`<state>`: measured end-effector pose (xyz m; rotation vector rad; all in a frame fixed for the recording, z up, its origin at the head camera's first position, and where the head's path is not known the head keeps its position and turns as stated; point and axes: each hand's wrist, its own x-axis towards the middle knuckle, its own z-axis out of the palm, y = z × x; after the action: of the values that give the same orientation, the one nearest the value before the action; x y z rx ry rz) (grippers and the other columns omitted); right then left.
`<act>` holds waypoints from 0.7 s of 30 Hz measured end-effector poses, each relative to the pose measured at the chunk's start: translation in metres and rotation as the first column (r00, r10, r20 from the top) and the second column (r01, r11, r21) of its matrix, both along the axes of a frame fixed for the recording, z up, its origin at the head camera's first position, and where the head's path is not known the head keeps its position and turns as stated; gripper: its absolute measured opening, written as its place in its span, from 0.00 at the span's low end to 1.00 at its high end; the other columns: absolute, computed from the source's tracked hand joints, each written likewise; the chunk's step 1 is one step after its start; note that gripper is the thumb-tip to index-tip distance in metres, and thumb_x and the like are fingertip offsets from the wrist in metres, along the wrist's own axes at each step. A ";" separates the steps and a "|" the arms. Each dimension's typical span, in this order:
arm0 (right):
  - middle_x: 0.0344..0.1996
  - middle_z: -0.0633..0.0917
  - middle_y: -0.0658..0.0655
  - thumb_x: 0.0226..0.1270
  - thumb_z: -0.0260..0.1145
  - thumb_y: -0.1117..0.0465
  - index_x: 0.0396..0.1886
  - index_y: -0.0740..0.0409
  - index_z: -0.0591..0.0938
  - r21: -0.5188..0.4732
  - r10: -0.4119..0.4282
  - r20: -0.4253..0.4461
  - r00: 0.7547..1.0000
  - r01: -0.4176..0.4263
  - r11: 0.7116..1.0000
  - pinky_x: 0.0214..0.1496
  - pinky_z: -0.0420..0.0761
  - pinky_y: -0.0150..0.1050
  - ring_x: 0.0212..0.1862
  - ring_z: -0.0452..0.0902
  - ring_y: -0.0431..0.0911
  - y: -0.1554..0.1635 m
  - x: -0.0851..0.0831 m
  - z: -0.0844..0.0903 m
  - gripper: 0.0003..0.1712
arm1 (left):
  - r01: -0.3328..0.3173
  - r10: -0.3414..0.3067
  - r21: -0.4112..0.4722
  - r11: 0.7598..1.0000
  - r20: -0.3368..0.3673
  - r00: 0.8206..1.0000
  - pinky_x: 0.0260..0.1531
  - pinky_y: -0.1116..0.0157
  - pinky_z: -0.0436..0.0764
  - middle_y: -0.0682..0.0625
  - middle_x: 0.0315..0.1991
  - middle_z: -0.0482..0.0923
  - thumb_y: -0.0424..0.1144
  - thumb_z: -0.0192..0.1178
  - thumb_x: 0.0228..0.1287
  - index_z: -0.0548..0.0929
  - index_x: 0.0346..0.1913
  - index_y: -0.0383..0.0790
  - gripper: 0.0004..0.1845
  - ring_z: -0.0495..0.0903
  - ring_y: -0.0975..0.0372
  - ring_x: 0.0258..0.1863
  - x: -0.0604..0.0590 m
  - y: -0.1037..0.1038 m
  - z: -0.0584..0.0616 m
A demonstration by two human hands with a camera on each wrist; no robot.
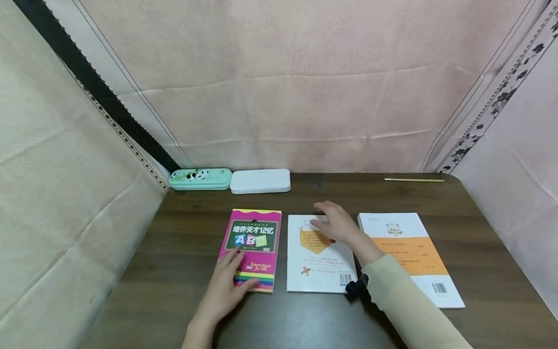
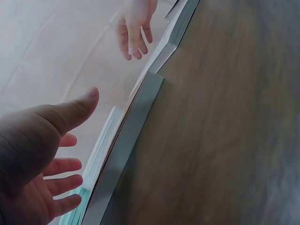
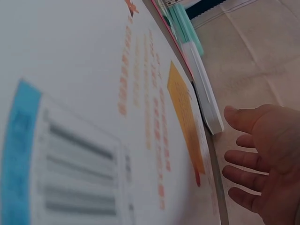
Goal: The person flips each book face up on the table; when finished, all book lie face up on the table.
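Note:
A pink book [image 1: 256, 257] with a green panel, "ABC" letters and rainbow stripes lies on the left of the row. My left hand [image 1: 224, 286] is over its lower left part, fingers spread; whether it touches the cover is unclear. In the left wrist view the left hand [image 2: 35, 164] has its thumb raised beside the thick book edge [image 2: 124, 140]. A white book [image 1: 314, 271] with an orange pentagon and a barcode lies in the middle. Above its upper right corner hovers my right hand [image 1: 340, 225], holding nothing and partly hiding it. The right wrist view shows relaxed, separated fingers [image 3: 246, 161].
Right of the middle book lies a white book [image 1: 411, 257] with an orange band. Along the back edge of the brown table [image 1: 152, 291] sit a green panda case [image 1: 200, 179], a white case [image 1: 260, 182] and a thin stick [image 1: 414, 180]. Pale cloth [image 1: 305, 111] hangs behind.

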<state>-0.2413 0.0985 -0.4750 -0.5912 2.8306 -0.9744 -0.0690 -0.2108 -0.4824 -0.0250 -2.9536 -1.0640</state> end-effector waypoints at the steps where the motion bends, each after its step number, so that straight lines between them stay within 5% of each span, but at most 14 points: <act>1: 0.69 0.74 0.64 0.71 0.68 0.50 0.71 0.59 0.74 0.007 0.001 -0.010 1.000 -0.001 1.000 0.68 0.70 0.61 0.70 0.68 0.61 0.003 0.001 0.001 0.33 | 0.010 -0.010 -0.010 1.000 0.002 1.000 0.65 0.43 0.71 0.44 0.77 0.60 0.54 0.76 0.55 0.71 0.74 0.42 0.45 0.60 0.47 0.74 -0.001 0.003 0.001; 12: 0.61 0.79 0.64 0.71 0.69 0.53 0.68 0.64 0.76 0.048 -0.009 -0.062 0.998 0.012 0.999 0.60 0.78 0.58 0.60 0.77 0.59 0.037 0.003 0.008 0.31 | 0.208 -0.208 0.050 0.977 0.002 0.978 0.65 0.45 0.72 0.48 0.74 0.66 0.50 0.73 0.61 0.75 0.71 0.43 0.37 0.65 0.49 0.73 -0.004 0.043 0.002; 21: 0.62 0.78 0.70 0.69 0.71 0.57 0.66 0.69 0.75 0.147 0.005 0.009 1.000 -0.007 0.989 0.63 0.75 0.60 0.64 0.73 0.64 0.057 0.001 0.001 0.31 | 0.331 -0.332 0.029 0.943 0.138 0.933 0.69 0.47 0.68 0.44 0.77 0.60 0.50 0.73 0.62 0.74 0.70 0.38 0.37 0.62 0.49 0.74 -0.009 0.081 -0.001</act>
<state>-0.2401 0.1556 -0.4743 -0.5769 2.8587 -0.7557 -0.0785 -0.1295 -0.4837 -0.4857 -3.1499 -1.1483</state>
